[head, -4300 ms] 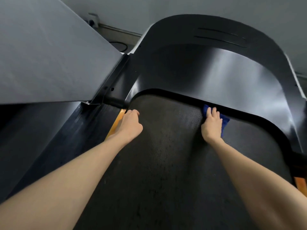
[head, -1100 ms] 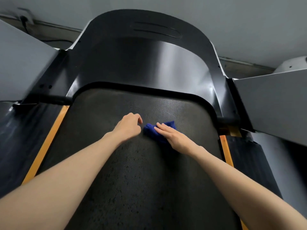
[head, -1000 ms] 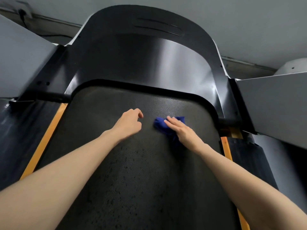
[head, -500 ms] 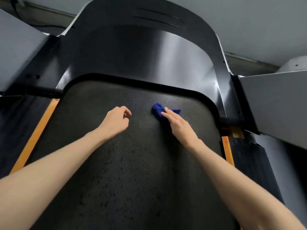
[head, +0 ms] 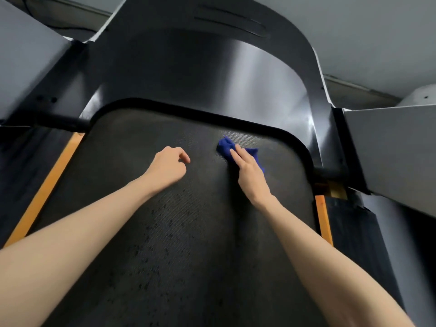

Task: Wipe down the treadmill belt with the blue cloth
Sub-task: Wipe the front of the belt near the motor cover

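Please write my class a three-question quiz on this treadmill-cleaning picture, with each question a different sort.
1. True or false: the right hand presses straight fingers on the crumpled blue cloth.
2. The cloth lies on the dark textured treadmill belt at: A) the far end, right of centre; B) the far left corner; C) the near end.
3. Fill in: the flat strip along the belt's left edge is ___.
Key: 1 true; 2 A; 3 orange.

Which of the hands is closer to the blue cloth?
Right. The right hand presses flat on the cloth, partly covering it. The left hand rests on the belt to the cloth's left, with a gap between them.
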`<control>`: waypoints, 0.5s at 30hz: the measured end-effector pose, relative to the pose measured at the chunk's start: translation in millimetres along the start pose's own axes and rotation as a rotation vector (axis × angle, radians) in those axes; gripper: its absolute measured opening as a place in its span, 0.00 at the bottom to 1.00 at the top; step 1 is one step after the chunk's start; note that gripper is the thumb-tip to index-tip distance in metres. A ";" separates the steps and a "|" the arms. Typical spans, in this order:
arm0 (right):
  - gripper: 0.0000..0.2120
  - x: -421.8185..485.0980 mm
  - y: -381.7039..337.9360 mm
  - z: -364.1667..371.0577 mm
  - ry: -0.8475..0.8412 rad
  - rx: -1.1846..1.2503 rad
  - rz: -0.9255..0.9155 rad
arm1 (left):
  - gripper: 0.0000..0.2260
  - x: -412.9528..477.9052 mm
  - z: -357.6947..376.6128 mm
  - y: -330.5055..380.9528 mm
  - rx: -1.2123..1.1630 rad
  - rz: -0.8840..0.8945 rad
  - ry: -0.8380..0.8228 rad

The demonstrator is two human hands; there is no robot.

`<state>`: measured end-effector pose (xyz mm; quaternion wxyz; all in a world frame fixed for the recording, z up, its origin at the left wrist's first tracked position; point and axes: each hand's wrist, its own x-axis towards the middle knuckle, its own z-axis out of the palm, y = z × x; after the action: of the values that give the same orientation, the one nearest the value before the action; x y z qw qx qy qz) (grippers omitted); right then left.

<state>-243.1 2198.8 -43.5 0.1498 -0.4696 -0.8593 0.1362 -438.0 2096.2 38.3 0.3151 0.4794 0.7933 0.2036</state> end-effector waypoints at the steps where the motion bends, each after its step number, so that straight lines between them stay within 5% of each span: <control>1: 0.34 -5.0 15.6 -6.8 -0.018 -0.039 -0.037 | 0.15 -1.5 1.1 0.4 0.010 0.002 -0.005; 9: 0.27 -20.4 44.7 -29.5 0.157 -0.035 0.594 | 0.13 -14.3 -2.6 -7.2 0.076 0.023 -0.062; 11: 0.29 -30.5 13.3 -12.2 0.173 -0.013 0.540 | 0.13 -14.8 -1.2 -8.9 0.083 0.004 -0.086; 15: 0.39 -70.8 14.7 -9.6 -0.008 -0.011 0.077 | 0.13 -15.7 -0.9 -13.1 0.086 -0.024 -0.100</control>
<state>-191.8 2147.3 -49.3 0.1384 -0.5025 -0.8420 0.1393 -441.5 2076.2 35.5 0.3357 0.4925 0.7904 0.1413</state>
